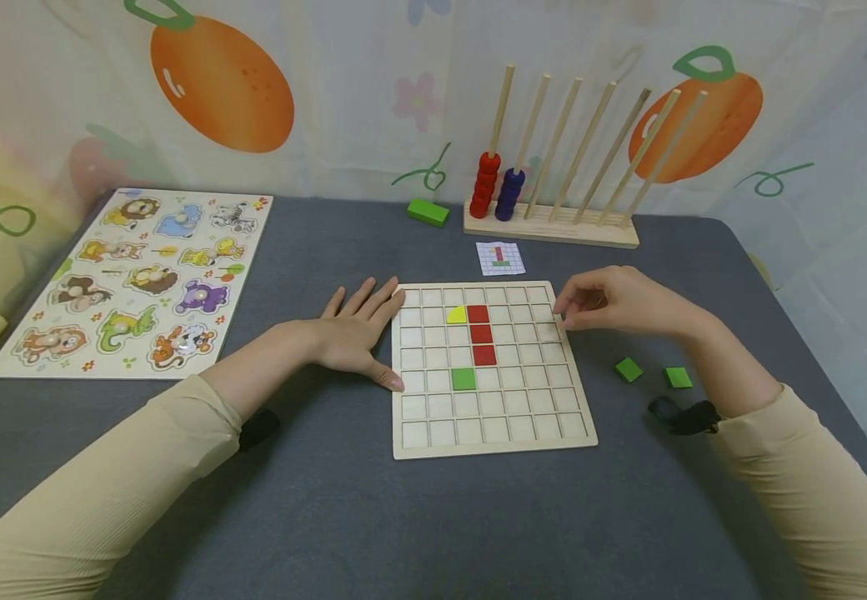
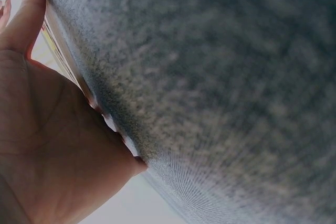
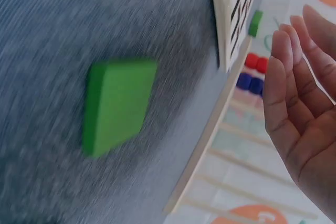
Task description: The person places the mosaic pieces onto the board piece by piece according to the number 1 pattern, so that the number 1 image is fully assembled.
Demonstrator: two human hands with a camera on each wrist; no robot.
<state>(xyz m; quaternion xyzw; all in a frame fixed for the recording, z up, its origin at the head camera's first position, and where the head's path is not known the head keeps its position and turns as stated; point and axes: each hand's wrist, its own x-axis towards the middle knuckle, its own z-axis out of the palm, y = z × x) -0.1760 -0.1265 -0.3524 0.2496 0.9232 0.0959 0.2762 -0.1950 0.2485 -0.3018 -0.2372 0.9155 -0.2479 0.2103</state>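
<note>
A wooden grid board (image 1: 493, 452) lies flat on the table. In its cells sit three red squares (image 1: 482, 334) in a column, a yellow rounded piece (image 1: 456, 316) beside the top one, and a green square (image 1: 463, 379) lower left. My left hand (image 1: 354, 333) rests with spread fingers along the board's left edge. The right hand (image 1: 606, 300) is over the right edge, fingers loosely bent; in the right wrist view nothing shows between them. Two loose green tiles, a nearer one (image 1: 628, 369) and another (image 1: 678, 377), lie right of the board.
Behind the board lies a small pattern card (image 1: 500, 258) with red and green marks. A wooden peg rack (image 1: 553, 223) holding red and blue beads stands at the back, with a green block (image 1: 428, 212) to its left. An animal puzzle board (image 1: 129, 283) occupies the left side.
</note>
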